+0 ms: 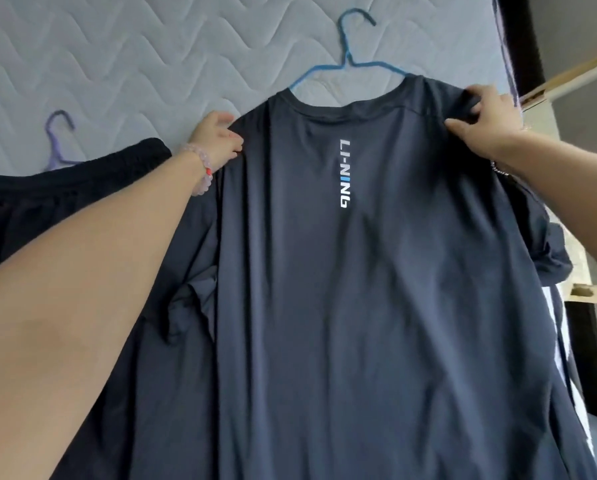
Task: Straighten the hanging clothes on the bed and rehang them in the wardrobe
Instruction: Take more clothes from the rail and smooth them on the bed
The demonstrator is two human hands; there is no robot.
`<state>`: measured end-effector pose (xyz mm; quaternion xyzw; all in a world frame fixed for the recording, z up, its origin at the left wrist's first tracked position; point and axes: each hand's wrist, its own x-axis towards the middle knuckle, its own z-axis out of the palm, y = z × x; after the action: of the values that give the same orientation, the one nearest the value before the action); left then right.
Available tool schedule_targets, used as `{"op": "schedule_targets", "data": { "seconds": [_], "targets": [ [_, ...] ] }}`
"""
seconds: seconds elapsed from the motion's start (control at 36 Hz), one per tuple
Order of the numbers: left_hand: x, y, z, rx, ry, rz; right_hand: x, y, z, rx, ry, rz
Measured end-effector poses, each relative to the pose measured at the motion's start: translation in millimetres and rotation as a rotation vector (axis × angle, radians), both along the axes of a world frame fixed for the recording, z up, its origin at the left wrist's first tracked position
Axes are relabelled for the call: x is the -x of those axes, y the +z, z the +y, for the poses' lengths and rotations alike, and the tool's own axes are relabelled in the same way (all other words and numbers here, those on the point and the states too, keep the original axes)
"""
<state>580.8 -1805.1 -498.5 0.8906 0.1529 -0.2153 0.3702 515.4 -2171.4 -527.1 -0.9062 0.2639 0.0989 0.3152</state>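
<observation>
So this is the straightening step, with the navy T-shirt (342,306) lying back-side up on the bed's quilted mattress (117,64) and the blue hanger (350,60) poking out of the collar. The left hand (217,140) has its fingers curled in, pinching the fabric at the left shoulder. The right hand (487,119) is doing the same on the right shoulder, with a fold of cloth bunched between thumb and fingers. My guess is they're squaring the shoulders over the hanger arms. The left sleeve (193,306) looks crumpled and tucked under, so it probably wants pulling flat next, then a grab of the hook to lift the whole thing off toward the wardrobe (not in view here). There's also a black garment (65,202) on a purple hanger (58,140) just to the left, looking like it's waiting its turn.
</observation>
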Motion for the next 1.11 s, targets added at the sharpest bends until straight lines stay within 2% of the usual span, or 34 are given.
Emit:
{"op": "schedule_targets", "data": {
  "seconds": [0.11, 0.19, 0.25, 0.33, 0.39, 0.47, 0.61, 0.69, 0.78, 0.83, 0.89, 0.94, 1.03, 1.11],
  "targets": [
    [44, 9, 30, -0.137, 0.084, -0.14, 28, 28, -17, -0.274, -0.125, -0.125],
    [88, 9, 61, -0.248, 0.115, -0.215, 70, 35, -39, -0.197, -0.267, -0.187],
    [116, 10, 79, -0.265, 0.157, -0.15, 101, 36, -49, -0.212, -0.33, -0.08],
    [149, 13, 101, -0.315, 0.109, -0.018, 140, 38, -57, -0.414, -0.361, 0.128],
    [161, 15, 110, -0.319, 0.081, 0.083, 158, 41, -56, -0.487, -0.339, 0.16],
    [166, 17, 124, -0.257, 0.145, 0.173, 175, 40, -55, -0.507, -0.36, 0.12],
    [159, 17, 139, -0.234, 0.223, 0.223, 187, 38, -51, -0.556, -0.366, 0.204],
    [145, 12, 174, -0.324, 0.204, 0.118, 187, 41, -59, -0.452, -0.345, 0.192],
    [105, -40, 257, -0.409, 0.251, -0.011, 178, 49, -80, -0.347, -0.472, 0.042],
    [86, -24, 247, -0.405, 0.311, 0.012, 169, 54, -106, -0.253, -0.641, -0.032],
    [80, 9, 206, -0.494, 0.259, 0.024, 162, 55, -136, -0.207, -0.788, -0.041],
    [75, 11, 190, -0.513, 0.232, 0.059, 159, 46, -170, -0.217, -0.904, -0.028],
    [74, 0, 164, -0.56, 0.22, 0.006, 156, 15, -223, -0.224, -0.951, -0.062],
    [93, 27, 97, -0.71, 0.062, -0.096, 158, -8, -256, -0.245, -1.006, -0.151]
  ]
}}
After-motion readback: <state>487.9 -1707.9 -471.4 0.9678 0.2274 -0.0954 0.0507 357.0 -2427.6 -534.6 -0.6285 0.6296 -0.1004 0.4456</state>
